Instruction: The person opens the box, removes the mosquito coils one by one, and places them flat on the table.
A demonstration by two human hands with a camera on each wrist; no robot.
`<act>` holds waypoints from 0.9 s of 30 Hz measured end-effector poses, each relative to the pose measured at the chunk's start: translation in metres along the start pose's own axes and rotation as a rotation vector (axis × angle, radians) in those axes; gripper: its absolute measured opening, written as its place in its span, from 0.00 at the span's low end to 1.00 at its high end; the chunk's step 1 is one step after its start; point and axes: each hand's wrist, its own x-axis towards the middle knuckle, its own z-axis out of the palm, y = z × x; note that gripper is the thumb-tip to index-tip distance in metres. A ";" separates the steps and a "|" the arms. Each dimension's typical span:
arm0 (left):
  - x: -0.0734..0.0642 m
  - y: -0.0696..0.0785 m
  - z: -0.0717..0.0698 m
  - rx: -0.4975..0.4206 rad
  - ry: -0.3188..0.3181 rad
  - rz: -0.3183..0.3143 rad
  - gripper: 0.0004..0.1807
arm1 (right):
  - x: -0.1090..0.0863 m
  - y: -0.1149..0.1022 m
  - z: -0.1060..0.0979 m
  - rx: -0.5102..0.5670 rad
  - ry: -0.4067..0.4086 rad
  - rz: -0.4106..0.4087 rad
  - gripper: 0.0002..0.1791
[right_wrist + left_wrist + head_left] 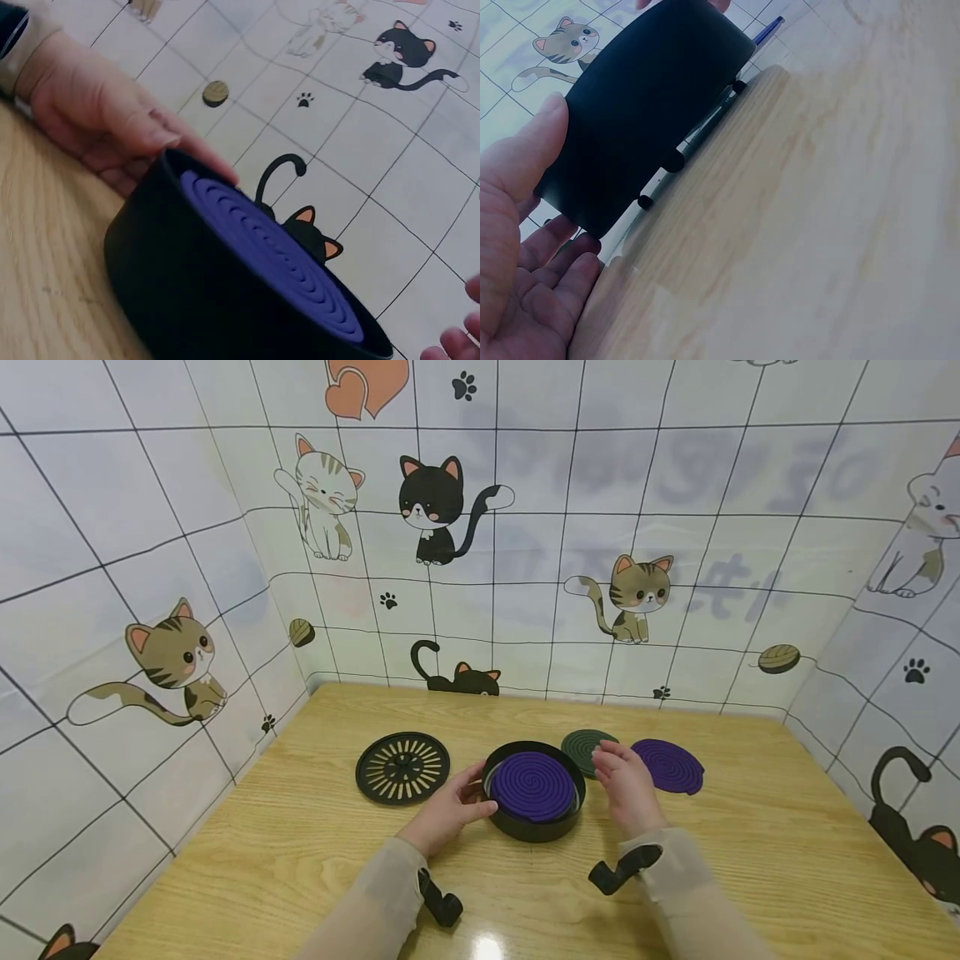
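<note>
A round black mosquito coil holder (534, 834) stands on the table on small feet. Inside it lies a purple mosquito coil (532, 785), slightly below the rim in the right wrist view. My left hand (448, 810) grips the holder's left side, thumb against the wall (645, 112) and fingers round toward the back. To the right of the holder, my right hand (628, 785) is raised with its fingers relaxed and holds nothing. Behind that hand is a green coil (581, 746), partly covered by it. Another purple coil (669, 767) lies farther right.
A black slotted lid (402, 768) lies to the left of the holder. The wooden table (255, 868) meets walls covered with a cat-patterned sheet (525, 543) at the back and both sides.
</note>
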 end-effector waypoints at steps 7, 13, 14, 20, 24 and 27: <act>0.000 0.000 0.000 -0.011 -0.003 0.001 0.45 | 0.008 0.017 0.005 -0.269 -0.201 -0.070 0.26; -0.001 0.000 0.000 -0.002 -0.002 -0.002 0.45 | 0.008 0.024 0.011 -0.330 -0.247 -0.065 0.26; -0.001 0.001 0.000 0.001 0.001 -0.005 0.45 | 0.007 0.024 0.012 -0.342 -0.248 -0.070 0.26; -0.001 0.000 0.000 0.010 0.002 -0.004 0.46 | 0.009 0.029 0.015 -0.414 -0.220 -0.101 0.25; -0.001 0.000 -0.001 0.013 0.003 -0.004 0.46 | 0.009 0.029 0.017 -0.487 -0.204 -0.125 0.25; 0.000 -0.001 -0.001 0.015 0.002 -0.001 0.46 | 0.007 0.028 0.019 -0.549 -0.192 -0.145 0.25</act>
